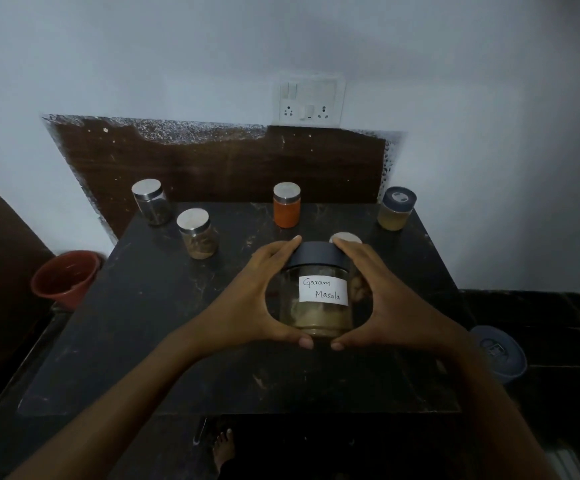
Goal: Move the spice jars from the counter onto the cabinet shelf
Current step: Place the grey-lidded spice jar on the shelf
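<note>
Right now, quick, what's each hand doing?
Left hand: holding the Garam Masala jar, curled round its left side.
Right hand: holding the same jar from the right.

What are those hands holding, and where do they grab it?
The Garam Masala jar. The left hand cups its left side, the right hand its right side, thumbs near the base, fingertips at the black lid.

Black table (177,341), mottled with pale scuffs; masala jar (319,306) with black lid and white label; orange jar (286,211), silver lid; blue-lidded jar (397,209), yellowish inside; red bucket (66,278)
</note>
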